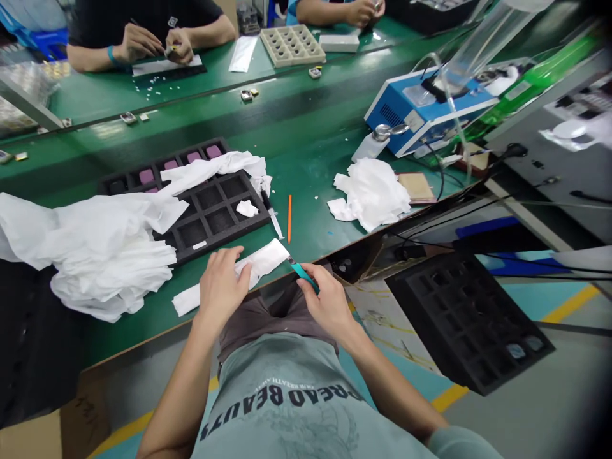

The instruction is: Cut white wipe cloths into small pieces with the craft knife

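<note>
My left hand [221, 285] rests at the near edge of the green table [306, 140], fingers curled onto a folded white wipe strip [258, 260]. My right hand [329, 299] grips a teal-handled tool [302, 272] whose tip points at the strip's right end. Just beyond lie an orange stick [289, 218] and a black foam tray [210, 207] with square pockets, some holding purple parts.
Crumpled white cloths lie at left [95, 248] and right [370, 191]. A blue machine [425, 108] and a green bottle [535, 83] stand at the right. A second black tray [468, 319] sits low on the right. Other people's hands [153, 44] work across the table.
</note>
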